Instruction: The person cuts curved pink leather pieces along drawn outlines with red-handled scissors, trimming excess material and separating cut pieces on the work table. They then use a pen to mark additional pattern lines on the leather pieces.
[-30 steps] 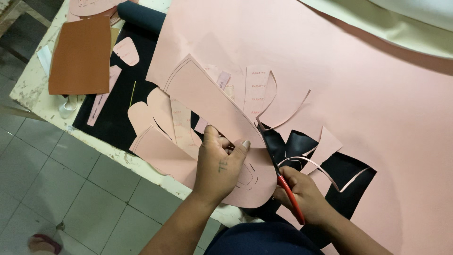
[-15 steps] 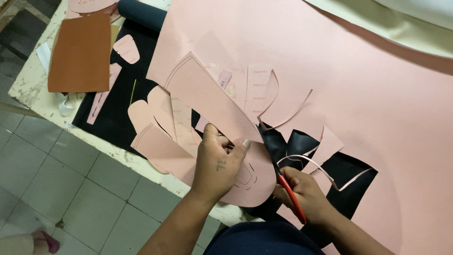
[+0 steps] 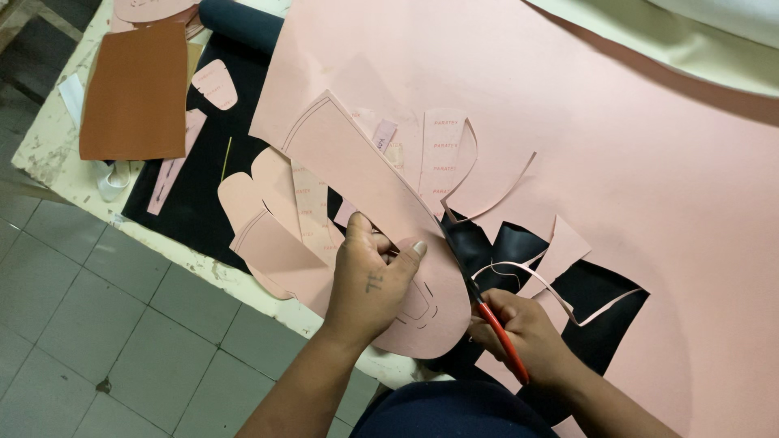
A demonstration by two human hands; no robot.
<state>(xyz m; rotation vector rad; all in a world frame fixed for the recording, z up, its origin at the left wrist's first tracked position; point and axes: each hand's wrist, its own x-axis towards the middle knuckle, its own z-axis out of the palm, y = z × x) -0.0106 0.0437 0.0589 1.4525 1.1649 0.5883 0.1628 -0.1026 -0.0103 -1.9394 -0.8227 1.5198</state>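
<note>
My left hand (image 3: 375, 280) pinches a long pink cut piece (image 3: 357, 166) with pen outlines on it, holding it lifted and tilted near the table's front edge. My right hand (image 3: 523, 337) grips scissors with red handles (image 3: 501, 334); their dark blades (image 3: 454, 258) run up along the right edge of the piece. A large pink sheet (image 3: 617, 162) covers most of the table, with cut-out holes showing black material (image 3: 596, 304) beneath. Thin curled pink offcut strips (image 3: 519, 268) lie around the holes.
More pink cut shapes (image 3: 260, 211) lie left of my hand on a black sheet (image 3: 191, 199). A brown rectangular sheet (image 3: 136, 93) sits at the far left, a dark roll (image 3: 239, 20) behind it. The worn table edge (image 3: 170, 247) drops to a tiled floor (image 3: 97, 341).
The pink piece in my left hand has shifted slightly and the scissors have crept a little along its edge. Both hands stay in nearly the same place.
</note>
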